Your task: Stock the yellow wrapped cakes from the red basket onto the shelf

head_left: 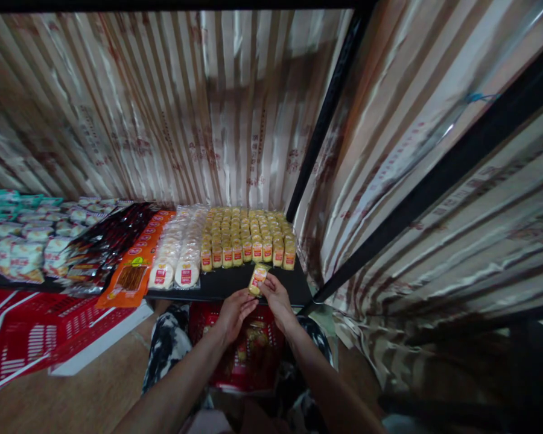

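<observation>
an orange bag [129, 277] lies between dark packets [108, 244] and white packs [185, 274], before a striped curtain [172, 108].

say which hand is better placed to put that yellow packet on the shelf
Probably the right hand: its fingers hold the yellow packet, close to the front of the packet rows. The left hand sits lower, farther from the rows.

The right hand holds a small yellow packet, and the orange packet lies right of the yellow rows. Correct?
No: the head view shows the orange packet left of the yellow rows. The right hand does hold a small yellow packet.
</observation>
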Demonstrator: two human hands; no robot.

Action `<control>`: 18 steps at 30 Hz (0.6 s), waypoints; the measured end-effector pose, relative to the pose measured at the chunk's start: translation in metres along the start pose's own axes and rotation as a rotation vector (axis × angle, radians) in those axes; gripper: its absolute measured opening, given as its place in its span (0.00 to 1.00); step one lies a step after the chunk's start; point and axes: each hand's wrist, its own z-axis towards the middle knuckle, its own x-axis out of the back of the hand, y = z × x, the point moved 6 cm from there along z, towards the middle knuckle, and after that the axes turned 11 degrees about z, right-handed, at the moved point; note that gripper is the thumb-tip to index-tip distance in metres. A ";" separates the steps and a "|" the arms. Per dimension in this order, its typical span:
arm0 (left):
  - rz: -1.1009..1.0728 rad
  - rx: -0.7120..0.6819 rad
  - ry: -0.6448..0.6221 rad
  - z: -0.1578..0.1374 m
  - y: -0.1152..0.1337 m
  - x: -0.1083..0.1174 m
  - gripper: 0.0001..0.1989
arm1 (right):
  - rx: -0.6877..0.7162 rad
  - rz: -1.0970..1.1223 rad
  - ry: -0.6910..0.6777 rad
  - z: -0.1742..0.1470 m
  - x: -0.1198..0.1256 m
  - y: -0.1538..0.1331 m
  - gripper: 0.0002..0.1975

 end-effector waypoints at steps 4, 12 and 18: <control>0.103 -0.023 0.092 0.008 0.007 -0.002 0.06 | 0.104 -0.125 0.075 0.026 0.019 -0.003 0.24; 0.178 -0.107 0.043 0.040 0.015 -0.028 0.09 | 0.299 -0.474 0.144 0.061 0.037 -0.011 0.24; 0.237 -0.203 -0.039 0.062 0.016 -0.043 0.15 | 0.373 -0.591 0.158 0.062 0.027 -0.023 0.20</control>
